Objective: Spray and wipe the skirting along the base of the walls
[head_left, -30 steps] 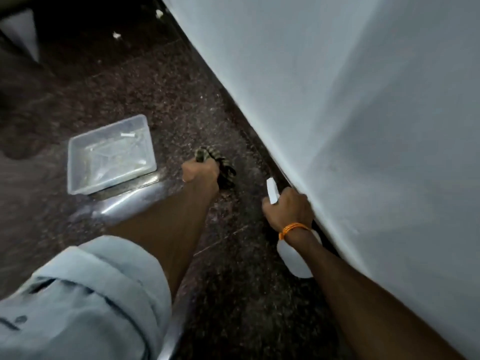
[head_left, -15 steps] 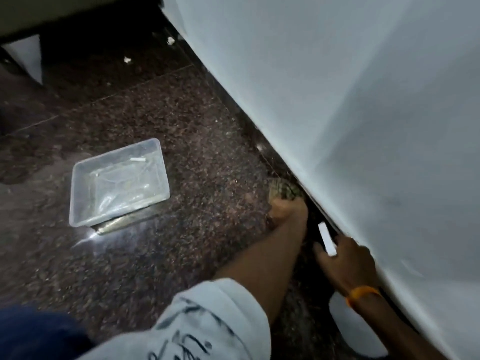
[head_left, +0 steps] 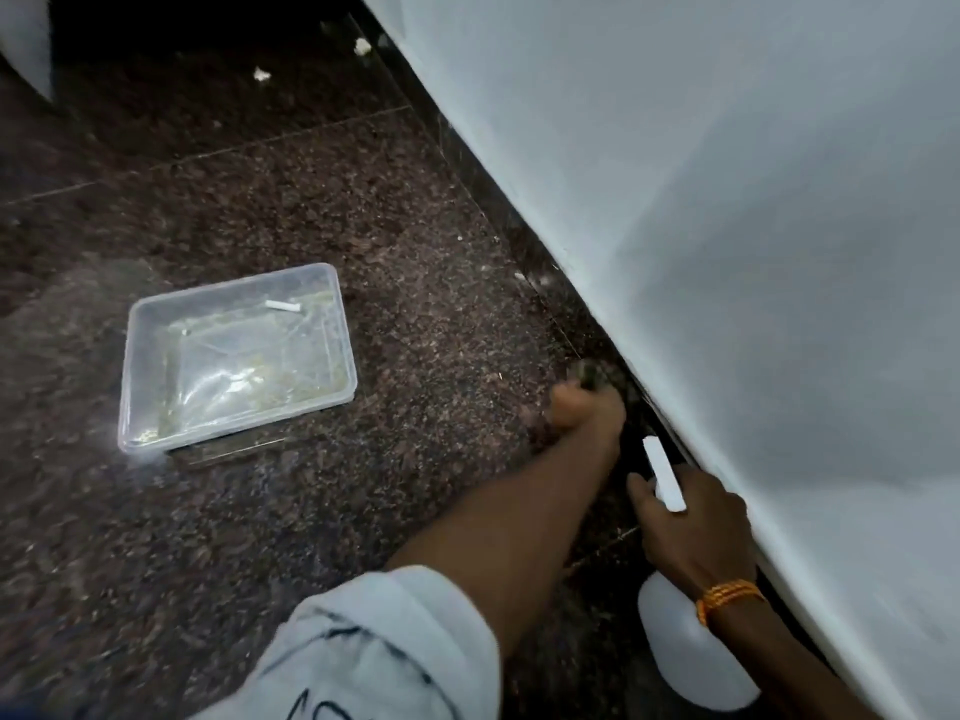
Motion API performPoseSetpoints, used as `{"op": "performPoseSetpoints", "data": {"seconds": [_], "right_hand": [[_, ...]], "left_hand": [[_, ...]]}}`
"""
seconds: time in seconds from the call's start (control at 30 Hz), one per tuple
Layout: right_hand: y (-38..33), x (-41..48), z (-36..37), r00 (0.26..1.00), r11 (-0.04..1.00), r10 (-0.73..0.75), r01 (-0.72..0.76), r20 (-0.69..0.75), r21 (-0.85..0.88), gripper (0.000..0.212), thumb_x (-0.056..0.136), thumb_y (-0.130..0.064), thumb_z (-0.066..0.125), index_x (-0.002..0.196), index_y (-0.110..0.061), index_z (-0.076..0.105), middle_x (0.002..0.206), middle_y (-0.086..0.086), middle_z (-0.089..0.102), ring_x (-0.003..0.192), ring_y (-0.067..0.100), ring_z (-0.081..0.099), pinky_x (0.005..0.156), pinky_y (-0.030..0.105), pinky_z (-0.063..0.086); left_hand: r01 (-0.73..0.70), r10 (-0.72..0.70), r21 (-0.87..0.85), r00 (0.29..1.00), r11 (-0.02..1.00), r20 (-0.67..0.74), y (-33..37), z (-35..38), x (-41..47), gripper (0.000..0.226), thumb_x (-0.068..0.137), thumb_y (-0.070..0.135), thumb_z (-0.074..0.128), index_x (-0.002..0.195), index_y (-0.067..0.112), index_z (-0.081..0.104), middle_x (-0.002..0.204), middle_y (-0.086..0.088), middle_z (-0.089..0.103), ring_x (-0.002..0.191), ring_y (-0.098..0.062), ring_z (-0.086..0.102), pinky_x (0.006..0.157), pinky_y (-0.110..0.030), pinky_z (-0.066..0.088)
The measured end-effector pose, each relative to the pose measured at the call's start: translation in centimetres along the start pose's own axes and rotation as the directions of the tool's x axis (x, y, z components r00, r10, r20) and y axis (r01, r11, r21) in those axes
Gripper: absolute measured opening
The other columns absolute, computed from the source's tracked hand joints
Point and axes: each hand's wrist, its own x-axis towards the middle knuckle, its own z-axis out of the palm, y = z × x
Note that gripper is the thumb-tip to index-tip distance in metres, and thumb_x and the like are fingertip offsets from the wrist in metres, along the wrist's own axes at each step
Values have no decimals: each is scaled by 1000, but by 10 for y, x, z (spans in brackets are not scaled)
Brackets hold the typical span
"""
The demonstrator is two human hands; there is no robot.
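A dark granite skirting (head_left: 524, 246) runs along the foot of the white wall (head_left: 727, 226). My left hand (head_left: 584, 405) grips a dark patterned cloth (head_left: 589, 374), mostly hidden and blurred, pressed against the skirting. Just behind it, my right hand (head_left: 693, 522) holds a white spray bottle (head_left: 691, 652) by its neck, the white nozzle (head_left: 664, 472) pointing along the skirting. An orange thread band circles that wrist.
A clear plastic tray (head_left: 140, 376) with a little liquid and small bits sits on the speckled granite floor (head_left: 363, 511) to the left. White scraps (head_left: 260, 73) lie further along near the wall. My pale sleeve fills the bottom edge.
My left hand carried the cloth from the open floor over to the skirting. The right hand and bottle stayed by the wall as my view shifted forward.
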Motion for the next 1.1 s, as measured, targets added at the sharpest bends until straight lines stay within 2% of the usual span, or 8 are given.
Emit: {"op": "performPoseSetpoints", "data": {"seconds": [0.17,0.3,0.47,0.63,0.73,0.83,0.97,1.1], "right_hand": [[-29,15,12,998,996,-61,61,1,58,43,87,-38,65,60,-7,53,51,9,57,49,27,56,54,41,50],[-42,24,20,998,998,-53,51,28,39,41,85,-45,64,60,-17,46,57,6,52,56,31,55,52,33,37],[-54,29,30,998,998,-38,36,47,44,47,81,-56,59,61,-16,45,59,7,52,60,33,56,52,31,35],[-56,31,26,997,998,-57,56,50,16,46,84,-53,65,62,-21,41,59,1,52,54,22,52,46,30,28],[-50,30,26,997,997,-77,76,26,29,45,85,-47,67,60,-20,42,55,0,50,51,21,50,46,32,31],[-40,32,24,999,997,-40,39,18,65,44,86,-46,69,60,-17,47,52,0,51,54,26,55,54,39,44],[-33,29,16,998,996,-58,56,27,69,42,82,-49,70,62,-17,52,51,0,53,53,21,56,54,37,45],[-25,37,32,1000,998,-22,21,4,65,39,81,-51,70,63,-20,55,53,0,56,55,24,59,58,39,51]], "left_hand": [[-125,129,-114,991,986,28,37,-30,39,19,80,34,72,84,16,76,83,-3,74,79,-24,71,74,-29,60],[-71,53,-121,988,990,-143,5,-69,64,26,81,23,73,105,15,75,93,-4,75,77,-17,67,73,-23,56],[-62,13,-195,969,979,-246,14,-108,89,25,85,15,67,108,9,72,95,-7,72,86,-23,69,84,-39,60],[-52,20,-229,990,972,-140,28,-66,62,9,83,16,74,90,20,70,84,1,72,74,-16,68,75,-27,60],[-77,79,-131,997,988,9,34,-26,45,26,80,20,76,105,17,75,100,-6,75,87,-22,72,81,-28,60],[-76,61,-138,992,988,-108,59,-15,55,28,85,21,67,111,11,71,109,-13,69,104,-32,67,92,-34,55],[-148,119,-152,975,977,-185,106,-27,92,26,88,26,64,109,13,72,108,-14,70,103,-33,65,91,-37,55],[-206,207,24,967,978,-150,56,-14,66,27,89,24,65,109,7,70,111,-17,69,109,-34,63,93,-34,49]]}}
